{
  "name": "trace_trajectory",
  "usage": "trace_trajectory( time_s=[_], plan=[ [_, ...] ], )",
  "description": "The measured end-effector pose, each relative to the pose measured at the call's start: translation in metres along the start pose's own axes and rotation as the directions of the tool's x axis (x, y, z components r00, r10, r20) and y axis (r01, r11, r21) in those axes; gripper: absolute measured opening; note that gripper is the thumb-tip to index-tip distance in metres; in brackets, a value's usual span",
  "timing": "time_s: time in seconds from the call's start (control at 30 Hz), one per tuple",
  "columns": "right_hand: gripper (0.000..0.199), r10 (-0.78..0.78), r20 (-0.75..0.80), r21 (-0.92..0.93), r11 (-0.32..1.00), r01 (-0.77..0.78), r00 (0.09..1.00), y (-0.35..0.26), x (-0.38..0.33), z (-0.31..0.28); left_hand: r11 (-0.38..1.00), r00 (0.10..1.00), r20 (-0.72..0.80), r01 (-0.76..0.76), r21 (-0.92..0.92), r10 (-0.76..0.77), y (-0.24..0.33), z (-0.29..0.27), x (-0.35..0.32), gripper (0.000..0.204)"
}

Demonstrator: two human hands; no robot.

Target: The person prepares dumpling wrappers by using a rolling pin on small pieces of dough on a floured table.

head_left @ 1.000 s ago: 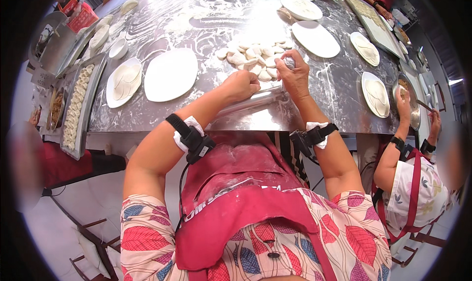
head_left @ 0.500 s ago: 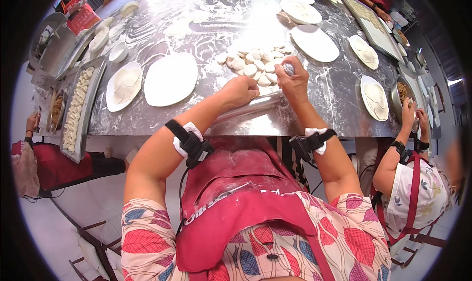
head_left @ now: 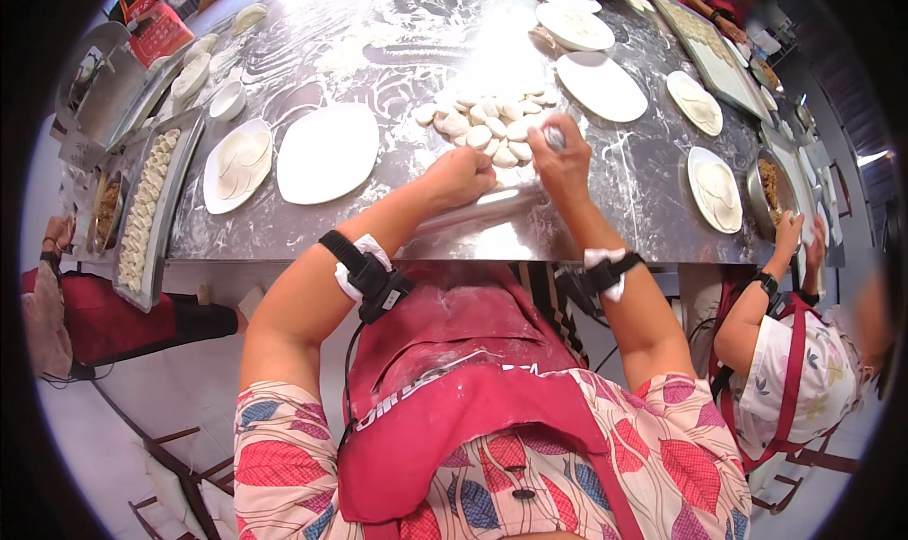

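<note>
Worn on the head, the single wide fisheye camera looks forward and steeply down over the left hand (head_left: 462, 176), right hand (head_left: 565, 160) and desk (head_left: 643, 181).

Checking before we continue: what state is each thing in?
Left hand: curled, contents hidden
Right hand: closed around grey object
Dough pieces: loosely heaped
Squarish plate: right side up
Left oval plate: bearing overlapping dough rounds
Long tray: holding dumplings in rows
Steel table: flour-dusted
Wearer's apron: floury

Co-worker's near hand (head_left: 787, 232), lowered from the metal bowl (head_left: 756, 198) to its lower rim, far hand (head_left: 815, 244) drawn in closer, brown filling (head_left: 769, 178) more exposed.
</note>
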State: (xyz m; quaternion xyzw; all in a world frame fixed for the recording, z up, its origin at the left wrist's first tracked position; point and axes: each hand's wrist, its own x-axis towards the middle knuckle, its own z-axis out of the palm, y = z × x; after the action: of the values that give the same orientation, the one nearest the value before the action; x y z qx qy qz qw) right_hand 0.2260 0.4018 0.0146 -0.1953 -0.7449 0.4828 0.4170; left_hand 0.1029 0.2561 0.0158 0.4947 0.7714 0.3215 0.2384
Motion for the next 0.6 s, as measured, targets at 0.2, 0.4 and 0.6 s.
trace_trajectory(
  time_s=[0.2,0.4,0.6],
  plan=[
    [0.014,-0.018,-0.029,0.058,0.998,0.019,0.999,-0.008,-0.059,-0.039,0.876,0.965,0.163,0.255,-0.409,-0.205,-0.01,0.004,-0.013,0.014],
    [0.015,-0.249,-0.041,-0.086,0.966,0.245,0.968,0.005,0.008,0.006,0.993,0.994,-0.01,0.112,0.042,-0.111,0.013,0.0,-0.002,0.019],
    [0.017,-0.044,-0.059,-0.026,0.999,0.043,0.997,-0.001,-0.049,-0.032,0.992,0.998,0.065,0.036,-0.119,-0.028,-0.001,0.003,-0.005,0.017]
  ],
)
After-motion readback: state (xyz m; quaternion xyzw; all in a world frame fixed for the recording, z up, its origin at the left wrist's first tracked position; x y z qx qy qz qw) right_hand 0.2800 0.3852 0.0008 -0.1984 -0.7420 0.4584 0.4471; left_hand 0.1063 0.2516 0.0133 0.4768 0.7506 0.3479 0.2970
